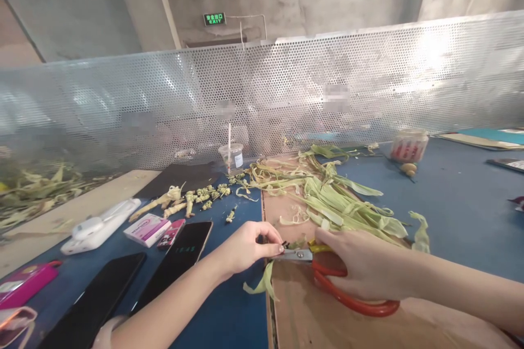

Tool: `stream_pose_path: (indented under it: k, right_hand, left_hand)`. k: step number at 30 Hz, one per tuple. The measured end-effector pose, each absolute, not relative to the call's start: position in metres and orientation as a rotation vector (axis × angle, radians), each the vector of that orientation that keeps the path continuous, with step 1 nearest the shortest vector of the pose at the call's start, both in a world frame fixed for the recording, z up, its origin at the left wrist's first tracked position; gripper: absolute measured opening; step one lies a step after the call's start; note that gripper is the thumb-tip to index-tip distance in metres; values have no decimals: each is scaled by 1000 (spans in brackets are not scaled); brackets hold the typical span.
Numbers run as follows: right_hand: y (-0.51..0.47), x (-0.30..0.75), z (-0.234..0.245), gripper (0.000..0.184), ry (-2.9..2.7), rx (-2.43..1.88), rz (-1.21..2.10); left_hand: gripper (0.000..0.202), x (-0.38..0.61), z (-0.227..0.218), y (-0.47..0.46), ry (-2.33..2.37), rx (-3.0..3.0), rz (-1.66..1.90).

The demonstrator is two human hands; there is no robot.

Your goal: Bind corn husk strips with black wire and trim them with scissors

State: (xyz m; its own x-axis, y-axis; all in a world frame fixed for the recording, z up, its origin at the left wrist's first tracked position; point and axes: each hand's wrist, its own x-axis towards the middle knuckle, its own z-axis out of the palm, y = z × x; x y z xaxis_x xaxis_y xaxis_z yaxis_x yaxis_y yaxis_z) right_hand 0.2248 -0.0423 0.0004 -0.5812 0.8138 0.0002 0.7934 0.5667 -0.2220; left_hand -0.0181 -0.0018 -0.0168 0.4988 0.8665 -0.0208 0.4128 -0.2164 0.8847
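Observation:
My right hand is closed round the handles of a pair of scissors, red on the lower handle and yellow on the upper. The metal blades point left, toward my left hand. Thumb and fingertips of that left hand pinch a small dark-tipped piece with a green husk strip hanging below; what exactly sits in the pinch is mostly hidden. The blade tips touch or nearly touch those fingertips. Just behind both hands lies a pile of pale green corn husks on a brown board.
Small knotted husk pieces lie left of the husk pile, near a plastic cup with a straw. Phones, a pink-and-white box and a white device lie at left. A jar stands at back right before a perforated metal screen.

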Motion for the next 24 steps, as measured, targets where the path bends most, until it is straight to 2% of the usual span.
stream_pose_path:
  k: [24]
  right_hand:
    - [-37,217,-7,31,-2675,-1346,243]
  left_hand:
    - [13,-18,-20,0,1033,1884,637]
